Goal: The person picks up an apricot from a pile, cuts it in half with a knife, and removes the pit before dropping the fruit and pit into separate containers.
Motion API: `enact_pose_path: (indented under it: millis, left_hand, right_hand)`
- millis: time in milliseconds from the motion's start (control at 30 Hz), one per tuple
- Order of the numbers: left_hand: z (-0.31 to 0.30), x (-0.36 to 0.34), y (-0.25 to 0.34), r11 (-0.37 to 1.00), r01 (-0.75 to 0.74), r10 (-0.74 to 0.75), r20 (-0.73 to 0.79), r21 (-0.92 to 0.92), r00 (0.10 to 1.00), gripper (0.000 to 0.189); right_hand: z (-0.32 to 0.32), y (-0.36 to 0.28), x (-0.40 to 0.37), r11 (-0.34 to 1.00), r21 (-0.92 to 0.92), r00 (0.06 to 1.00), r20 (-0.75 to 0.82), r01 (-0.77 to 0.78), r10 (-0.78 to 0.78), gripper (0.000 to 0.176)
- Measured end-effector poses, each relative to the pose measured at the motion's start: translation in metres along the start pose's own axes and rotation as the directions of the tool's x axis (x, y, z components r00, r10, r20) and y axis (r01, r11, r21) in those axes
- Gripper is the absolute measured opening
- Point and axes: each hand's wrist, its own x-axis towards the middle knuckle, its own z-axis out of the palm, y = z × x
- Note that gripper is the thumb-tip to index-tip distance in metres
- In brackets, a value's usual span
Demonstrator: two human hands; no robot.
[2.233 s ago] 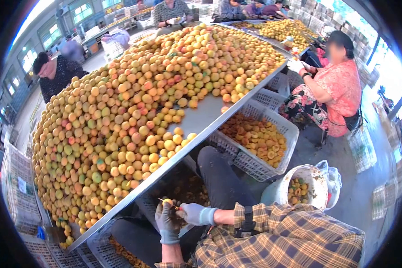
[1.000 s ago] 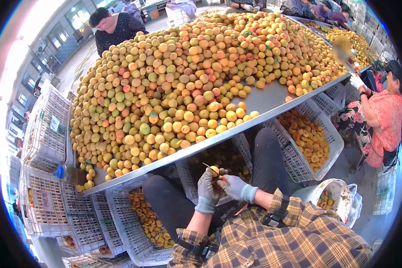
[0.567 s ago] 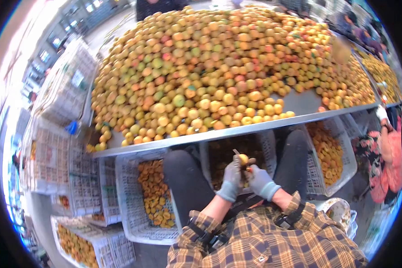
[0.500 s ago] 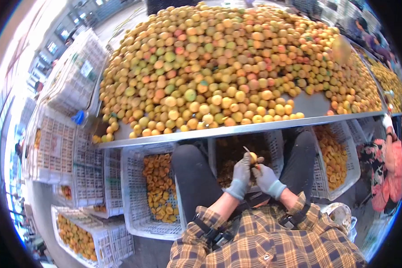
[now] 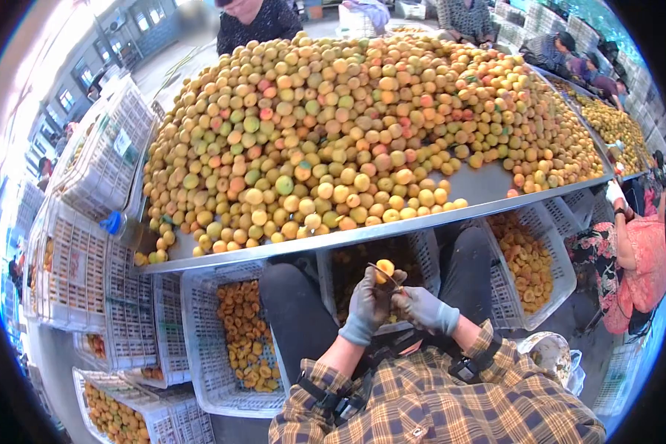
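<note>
My left hand point(image 5: 367, 305), in a grey glove with a pale cuff, is closed around a yellow-orange apricot point(image 5: 385, 268). In my gloved right hand point(image 5: 426, 310) is a small knife point(image 5: 398, 287); its thin dark blade lies across the fruit and a bit of reddish handle shows at the fingers. Both hands are close together above a white crate point(image 5: 429, 263) between my knees, its dark contents partly hidden by them. A large heap of whole apricots point(image 5: 333, 148) covers the metal-edged table point(image 5: 333, 240) in front of me.
Crates of cut apricots stand at my left point(image 5: 192, 333) and right point(image 5: 562, 277). Stacked crates point(image 5: 70, 259) rise at far left, near a blue-capped jar point(image 5: 137, 235). A bucket point(image 5: 551, 351) is by my right side. Co-workers sit at right point(image 5: 644, 251) and beyond the heap.
The view has tilted up and shifted right, showing more people behind the table. The apricot and knife remain in my hands, with more of the fruit's yellow surface showing.
</note>
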Motion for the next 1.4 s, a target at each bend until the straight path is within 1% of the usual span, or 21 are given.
enact_pose_path:
  millis: [33, 67, 100, 133, 300, 367, 433, 467, 500, 533, 567, 667, 767, 800, 833, 867, 900, 967, 1000, 1100, 1400]
  left_hand:
    - [0.01, -0.004, 0.003, 0.999, 0.002, -0.001, 0.017, -0.051, 1.0, 0.042]
    - [0.006, -0.001, 0.002, 0.999, 0.002, -0.003, -0.003, -0.042, 1.0, 0.041]
    - [0.005, 0.0, 0.001, 0.999, 0.007, -0.008, -0.026, -0.034, 1.0, 0.041]
    - [0.005, 0.0, 0.0, 0.999, 0.024, -0.025, -0.022, -0.032, 0.999, 0.041]
    - [0.02, -0.008, -0.002, 0.97, 0.197, -0.203, 0.034, 0.141, 0.978, 0.038]
    - [0.016, -0.009, 0.0, 0.966, 0.203, -0.207, 0.006, 0.162, 0.978, 0.038]
    - [0.007, -0.007, 0.0, 0.802, -0.069, -0.021, 0.144, 0.593, 0.989, 0.039]
    - [0.004, -0.006, 0.0, 0.803, -0.064, -0.022, 0.138, 0.592, 0.99, 0.039]
    - [0.005, -0.005, 0.0, 0.934, 0.042, -0.066, 0.057, 0.355, 0.996, 0.039]
    - [0.007, -0.003, 0.0, 0.988, 0.13, -0.13, -0.008, 0.086, 0.991, 0.04]
    - [0.009, -0.002, 0.0, 0.987, 0.134, -0.134, -0.006, 0.088, 0.991, 0.04]
    - [0.021, -0.005, -0.001, 0.995, 0.101, -0.099, -0.095, 0.019, 0.991, 0.039]
    - [-0.003, 0.001, -0.012, 0.989, 0.072, -0.071, 0.017, -0.131, 0.997, 0.043]
    - [-0.006, 0.0, -0.015, 0.999, 0.029, -0.029, -0.002, 0.02, 1.0, 0.044]
    - [-0.011, 0.001, -0.017, 0.985, -0.013, 0.015, -0.014, 0.173, 1.0, 0.045]
    - [-0.018, 0.003, -0.017, 0.993, 0.072, -0.083, -0.122, -0.098, 0.989, 0.045]
    - [-0.015, 0.001, -0.014, 0.992, 0.07, -0.082, -0.122, -0.1, 0.989, 0.045]
    - [0.006, -0.006, -0.007, 0.955, 0.207, -0.196, 0.071, -0.214, 0.978, 0.044]
    - [0.024, -0.011, -0.007, 0.977, 0.183, -0.189, -0.051, -0.105, 0.981, 0.043]
    - [0.028, -0.013, -0.012, 0.979, 0.174, -0.183, 0.089, 0.103, 0.979, 0.044]
    - [0.035, -0.02, -0.014, 0.948, 0.209, -0.244, 0.129, 0.24, 0.961, 0.045]
  right_hand:
    - [-0.003, 0.0, -0.001, 1.0, 0.0, 1.0, -0.013, 0.007, -0.007, 0.024]
    - [-0.003, -0.001, -0.003, 0.956, -0.144, 0.938, -0.204, 0.256, -0.282, 0.028]
    - [-0.005, -0.002, -0.006, 0.836, -0.325, 0.77, -0.34, 0.443, -0.54, 0.033]
    - [-0.014, -0.006, -0.008, 0.875, -0.357, 0.798, -0.393, 0.326, -0.457, 0.04]
    - [-0.027, -0.01, 0.007, 0.782, -0.545, 0.798, -0.305, 0.301, -0.52, 0.041]
    - [-0.028, 0.005, 0.014, 0.838, -0.425, 0.83, -0.282, 0.342, -0.481, 0.044]
    - [-0.026, 0.0, 0.01, 0.831, -0.438, 0.839, -0.256, 0.342, -0.48, 0.042]
    - [-0.026, -0.003, 0.002, 0.967, -0.031, 0.912, -0.326, 0.254, -0.249, 0.038]
    - [-0.027, -0.005, -0.003, 0.915, 0.384, 0.955, -0.295, 0.122, -0.003, 0.035]
    - [-0.028, -0.001, -0.002, 0.932, 0.337, 0.939, -0.345, 0.13, -0.007, 0.032]
    - [-0.026, 0.002, 0.0, 0.932, 0.338, 0.937, -0.348, 0.133, -0.007, 0.032]
    - [-0.011, 0.023, 0.011, 0.896, -0.069, 0.811, -0.398, 0.439, -0.428, 0.036]
    - [0.01, 0.009, 0.007, 0.895, -0.16, 0.832, -0.331, 0.416, -0.446, 0.039]
    - [0.012, 0.004, 0.007, 0.901, -0.168, 0.835, -0.337, 0.401, -0.435, 0.038]
    - [0.009, 0.001, 0.008, 0.9, -0.166, 0.836, -0.335, 0.403, -0.436, 0.038]
    - [0.004, -0.001, 0.009, 0.874, -0.095, 0.799, -0.368, 0.476, -0.476, 0.037]
    - [-0.002, -0.004, 0.01, 0.838, -0.027, 0.761, -0.404, 0.545, -0.508, 0.036]
    - [-0.004, -0.041, -0.011, 0.749, 0.44, 0.846, -0.438, 0.496, -0.304, 0.029]
    - [-0.01, -0.044, -0.01, 0.714, 0.456, 0.829, -0.454, 0.531, -0.327, 0.03]
    - [-0.015, -0.052, 0.0, 0.619, 0.464, 0.756, -0.541, 0.634, -0.369, 0.032]
    - [-0.013, -0.047, 0.01, 0.548, 0.384, 0.638, -0.655, 0.743, -0.405, 0.031]
